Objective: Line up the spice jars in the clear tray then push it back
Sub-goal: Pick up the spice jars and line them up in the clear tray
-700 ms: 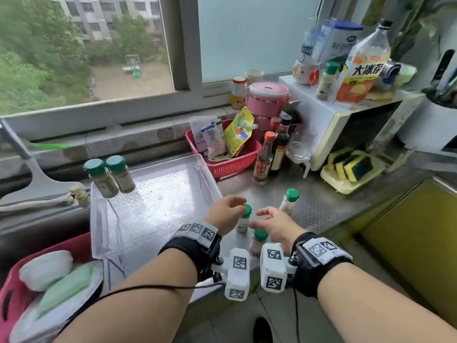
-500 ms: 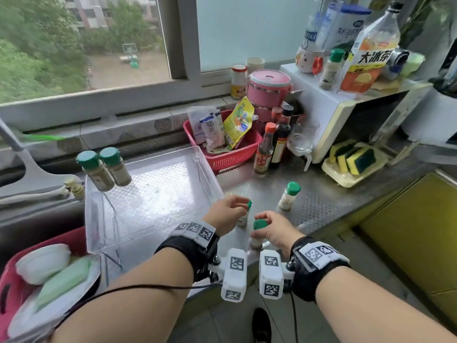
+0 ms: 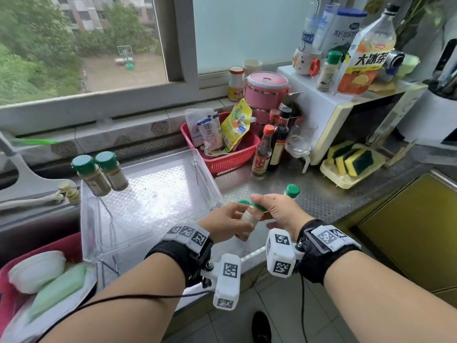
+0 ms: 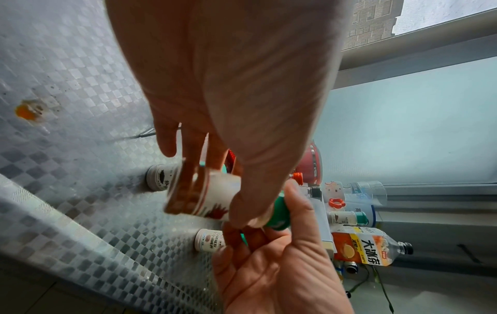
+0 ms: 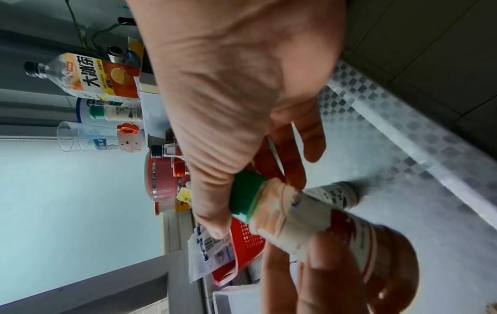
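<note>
A green-capped spice jar (image 3: 248,220) with reddish powder hangs tilted above the steel counter. My right hand (image 3: 259,204) pinches its cap (image 5: 246,195). My left hand (image 3: 237,216) grips its body (image 4: 204,197). Two more jars stand on the counter behind my hands, one at the left (image 3: 243,202) and one at the right (image 3: 291,190). The clear tray (image 3: 148,246) lies left of my hands, its middle bare. Two brown-filled jars (image 3: 91,175) (image 3: 112,170) stand at its far left corner; whether they are inside it is unclear.
A red basket (image 3: 230,162) of packets sits behind the tray's right corner, with sauce bottles (image 3: 263,154) and a glass jug (image 3: 300,142) beside it. The microwave (image 3: 329,120) carries bottles and another green-capped jar (image 3: 329,70). The sink and a red basin (image 3: 10,300) lie left.
My right hand has lifted the near jar off the counter by its cap. My left hand has left the other jar and taken hold of the raised jar's body.
</note>
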The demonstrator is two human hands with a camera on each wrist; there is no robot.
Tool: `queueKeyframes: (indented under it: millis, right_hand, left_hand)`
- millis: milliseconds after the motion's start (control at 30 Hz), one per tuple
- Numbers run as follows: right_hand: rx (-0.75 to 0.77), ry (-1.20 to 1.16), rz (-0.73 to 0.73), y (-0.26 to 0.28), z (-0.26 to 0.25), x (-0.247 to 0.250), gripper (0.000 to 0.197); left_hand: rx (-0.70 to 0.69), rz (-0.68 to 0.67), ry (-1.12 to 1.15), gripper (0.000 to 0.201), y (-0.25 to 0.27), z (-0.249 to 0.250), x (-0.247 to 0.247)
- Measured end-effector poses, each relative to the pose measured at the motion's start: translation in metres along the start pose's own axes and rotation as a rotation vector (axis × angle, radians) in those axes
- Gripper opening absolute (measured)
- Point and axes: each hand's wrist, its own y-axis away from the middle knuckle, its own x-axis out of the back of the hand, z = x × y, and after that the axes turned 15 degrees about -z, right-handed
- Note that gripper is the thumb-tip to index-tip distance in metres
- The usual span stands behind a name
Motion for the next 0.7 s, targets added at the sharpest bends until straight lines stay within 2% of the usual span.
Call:
queueKeyframes:
  millis: [133, 200, 267, 300, 400, 533, 633, 700]
  right_hand:
    - [0.052, -0.074, -0.017, -0.003, -0.01, -0.008, 0.034]
    - [0.073, -0.117, 0.011, -0.008, -0.014, -0.01, 0.05]
    - [0.064, -0.165, 0.094, -0.017, -0.015, -0.009, 0.057]
    - [0.052, -0.155, 0.125, -0.022, -0.013, -0.009, 0.054]
    - [0.008, -0.013, 0.151, -0.031, -0.005, -0.01, 0.024]
    - [-0.079, 0.03, 0.009, -0.039, 0.006, -0.016, 0.061]
    - [-0.108, -0.02, -0.018, -0.048, 0.013, -0.022, 0.067]
    - [-0.125, -0.023, -0.021, -0.051, 0.015, -0.025, 0.062]
  left_hand:
    - [-0.02, 0.016, -0.084, 0.046, 0.003, -0.001, 0.004]
    - [-0.067, 0.028, -0.019, 0.043, 0.007, 0.002, 0.005]
    - [-0.113, 0.063, 0.084, 0.039, 0.012, 0.006, 0.009]
    - [-0.137, 0.081, 0.132, 0.036, 0.015, 0.009, 0.012]
    - [-0.198, 0.118, 0.212, 0.019, 0.023, 0.014, 0.021]
    - [-0.214, 0.185, 0.258, 0.015, 0.035, 0.011, 0.032]
    - [-0.217, 0.216, 0.296, 0.016, 0.043, 0.006, 0.038]
    - [-0.211, 0.245, 0.311, 0.02, 0.048, 0.002, 0.042]
